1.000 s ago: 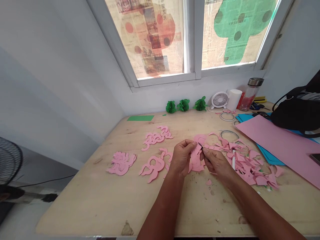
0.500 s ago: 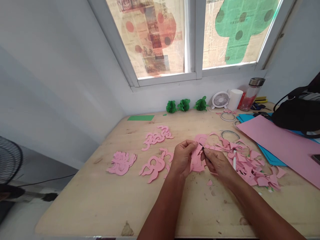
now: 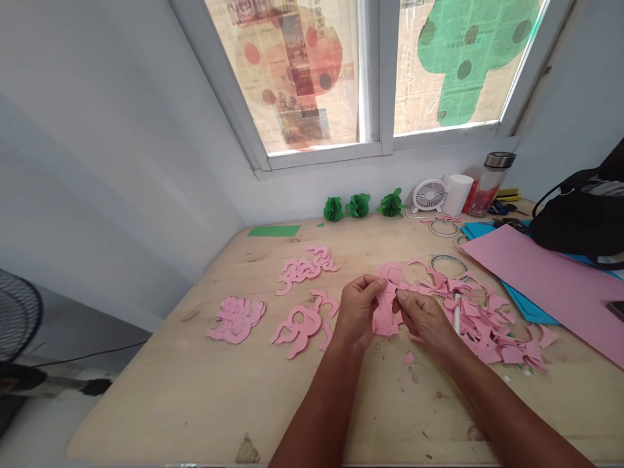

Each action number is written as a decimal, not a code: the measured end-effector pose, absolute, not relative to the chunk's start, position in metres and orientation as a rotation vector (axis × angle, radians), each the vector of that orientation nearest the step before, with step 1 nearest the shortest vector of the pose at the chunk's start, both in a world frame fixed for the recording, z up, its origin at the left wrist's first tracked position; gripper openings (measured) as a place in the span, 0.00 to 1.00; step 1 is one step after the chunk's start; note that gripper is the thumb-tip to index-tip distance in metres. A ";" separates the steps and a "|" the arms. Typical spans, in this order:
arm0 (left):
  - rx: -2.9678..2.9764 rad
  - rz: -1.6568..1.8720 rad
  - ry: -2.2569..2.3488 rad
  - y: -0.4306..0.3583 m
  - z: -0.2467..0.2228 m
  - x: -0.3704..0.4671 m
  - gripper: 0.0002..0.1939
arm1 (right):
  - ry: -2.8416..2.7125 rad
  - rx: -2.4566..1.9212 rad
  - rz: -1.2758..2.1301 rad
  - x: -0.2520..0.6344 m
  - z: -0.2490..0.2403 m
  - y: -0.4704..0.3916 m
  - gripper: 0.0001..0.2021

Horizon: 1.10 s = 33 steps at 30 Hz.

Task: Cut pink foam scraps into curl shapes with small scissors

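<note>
While newsprint blurs (perhaps unreadable), hands [image 3: 390, 315] pinch cutout [image 3: 386, 311].

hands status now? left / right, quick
Left hand: closed, pinching the pink foam cutout.
Right hand: closed on the same cutout's right edge; whether it also holds a tool cannot be told.
</note>
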State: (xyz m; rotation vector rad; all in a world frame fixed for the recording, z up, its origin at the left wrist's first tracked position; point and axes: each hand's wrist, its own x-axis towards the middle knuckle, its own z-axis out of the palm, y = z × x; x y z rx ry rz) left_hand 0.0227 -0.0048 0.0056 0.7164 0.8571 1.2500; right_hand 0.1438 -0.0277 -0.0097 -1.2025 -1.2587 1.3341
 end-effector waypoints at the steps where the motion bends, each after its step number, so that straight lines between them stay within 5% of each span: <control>1: 0.720 1.249 0.849 -0.005 0.005 0.023 0.12 | -1.258 -1.199 1.334 0.144 -0.009 -0.028 0.21; 33: 0.678 1.333 0.828 -0.012 0.009 0.032 0.09 | -1.199 -1.146 1.371 0.143 -0.015 -0.027 0.22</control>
